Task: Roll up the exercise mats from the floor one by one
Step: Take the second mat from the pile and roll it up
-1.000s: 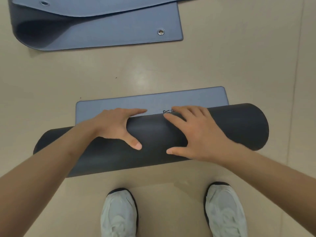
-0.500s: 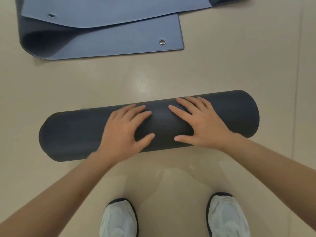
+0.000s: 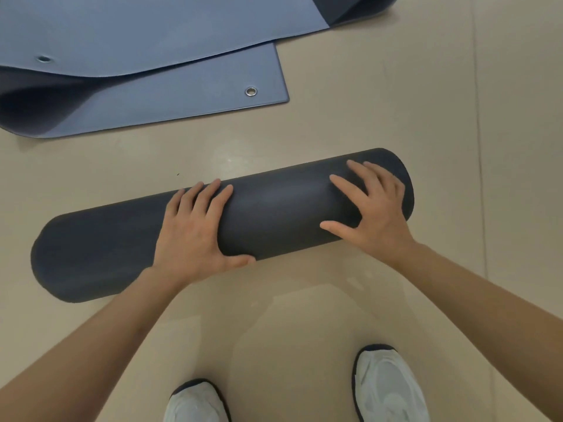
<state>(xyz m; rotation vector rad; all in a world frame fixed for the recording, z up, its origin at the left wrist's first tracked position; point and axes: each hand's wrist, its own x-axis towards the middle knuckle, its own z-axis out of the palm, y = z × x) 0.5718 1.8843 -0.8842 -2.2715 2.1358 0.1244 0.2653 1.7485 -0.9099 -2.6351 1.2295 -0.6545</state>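
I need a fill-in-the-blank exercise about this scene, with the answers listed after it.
1. The left hand and right hand rest on the dark mat, which is fully ____.
2. The other mat, with an eyelet, is ____ in colour.
3. Both shoes are ____.
Missing words: rolled; blue; white.

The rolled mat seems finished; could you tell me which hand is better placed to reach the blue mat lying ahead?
Probably the left hand. The blue mat spreads ahead toward the left side, while the right hand rests near the right end of the rolled mat, farther from most of it.
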